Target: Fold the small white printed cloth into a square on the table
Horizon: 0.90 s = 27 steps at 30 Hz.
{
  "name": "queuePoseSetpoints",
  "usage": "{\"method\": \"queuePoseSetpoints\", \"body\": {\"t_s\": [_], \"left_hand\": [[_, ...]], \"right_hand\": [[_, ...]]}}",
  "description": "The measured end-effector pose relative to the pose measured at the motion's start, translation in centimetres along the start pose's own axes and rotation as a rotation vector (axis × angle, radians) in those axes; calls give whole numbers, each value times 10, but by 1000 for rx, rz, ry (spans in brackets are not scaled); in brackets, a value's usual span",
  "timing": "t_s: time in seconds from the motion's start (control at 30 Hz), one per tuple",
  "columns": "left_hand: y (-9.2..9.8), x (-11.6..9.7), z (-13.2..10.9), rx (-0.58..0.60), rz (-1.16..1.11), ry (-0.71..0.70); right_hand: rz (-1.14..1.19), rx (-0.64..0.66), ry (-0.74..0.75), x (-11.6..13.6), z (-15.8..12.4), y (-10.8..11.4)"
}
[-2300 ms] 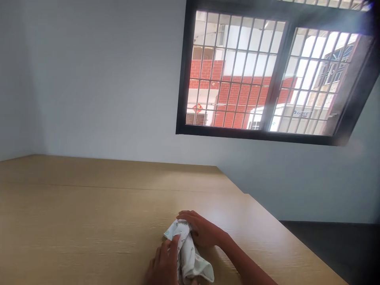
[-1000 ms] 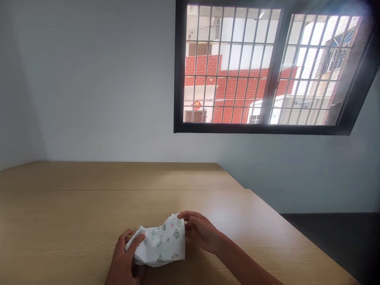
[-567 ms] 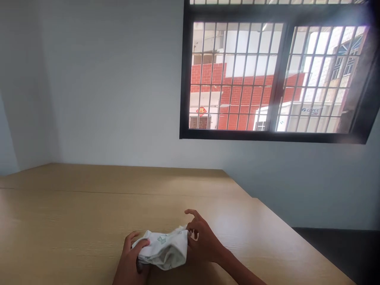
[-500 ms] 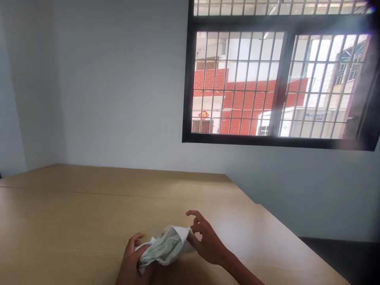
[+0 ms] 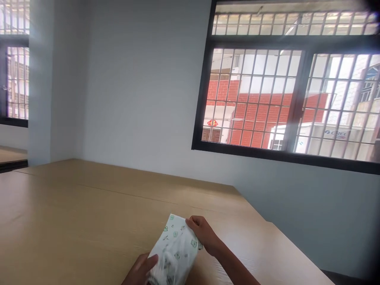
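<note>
A small white cloth (image 5: 175, 249) printed with little green figures lies on the wooden table (image 5: 74, 213) near its front edge. My right hand (image 5: 202, 233) pinches the cloth's far right corner, fingers closed on the fabric. My left hand (image 5: 142, 271) is at the bottom of the view, its thumb pressed on the cloth's near left end. The rest of its fingers are hidden below the frame edge. The cloth is spread fairly flat between the two hands.
The table's right edge (image 5: 285, 237) runs diagonally down to the right, with dark floor beyond. A grey wall with a barred window (image 5: 285, 103) stands behind. A second window (image 5: 13, 63) shows at the far left.
The cloth was bunched between my hands; now it is stretched flatter and angled. The view has swung left and tilted, showing a second window. Both hands have kept hold of the cloth.
</note>
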State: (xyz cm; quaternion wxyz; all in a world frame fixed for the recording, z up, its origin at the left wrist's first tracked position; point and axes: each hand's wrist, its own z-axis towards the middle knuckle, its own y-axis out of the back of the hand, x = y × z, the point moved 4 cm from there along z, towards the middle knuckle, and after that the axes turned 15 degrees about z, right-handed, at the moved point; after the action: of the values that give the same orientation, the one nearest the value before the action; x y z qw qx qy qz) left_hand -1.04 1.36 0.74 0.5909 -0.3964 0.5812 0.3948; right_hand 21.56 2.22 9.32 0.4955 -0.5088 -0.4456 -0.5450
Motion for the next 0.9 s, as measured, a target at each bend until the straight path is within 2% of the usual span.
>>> {"method": "queuePoseSetpoints", "body": {"t_s": [0.07, 0.2, 0.3, 0.4, 0.43, 0.5, 0.63, 0.67, 0.73, 0.77, 0.83, 0.9], "left_hand": [[0, 5, 2, 24, 27, 39], [1, 7, 3, 45, 130, 15], [-7, 1, 0, 134, 81, 11], [-21, -9, -2, 237, 104, -91], [-23, -11, -2, 213, 149, -136], [-23, -13, -1, 82, 293, -197], [-6, -13, -4, -326, 668, -214], [-3, -16, -7, -437, 753, -271], [-8, -26, -15, -575, 889, -511], [-17, -30, -19, -574, 942, -678], [-45, -34, -22, -485, 1064, -996], [-75, -30, -16, -346, 1236, -1146]], "right_hand": [[19, 9, -98, -14, 2, 4], [92, 1, -225, -33, 3, 12], [136, -27, -230, -43, 2, 14], [117, -56, -195, -51, 4, 15], [87, -62, -182, -54, 5, 17], [-12, -80, -153, -57, 10, 23], [-327, -164, 20, -51, 17, 45], [-411, -189, 85, -46, 16, 49], [-556, -214, 219, -35, 11, 52], [-613, -207, 280, -30, 8, 50], [-693, -141, 382, -23, 0, 40], [-742, 9, 437, -23, -6, 24]]}}
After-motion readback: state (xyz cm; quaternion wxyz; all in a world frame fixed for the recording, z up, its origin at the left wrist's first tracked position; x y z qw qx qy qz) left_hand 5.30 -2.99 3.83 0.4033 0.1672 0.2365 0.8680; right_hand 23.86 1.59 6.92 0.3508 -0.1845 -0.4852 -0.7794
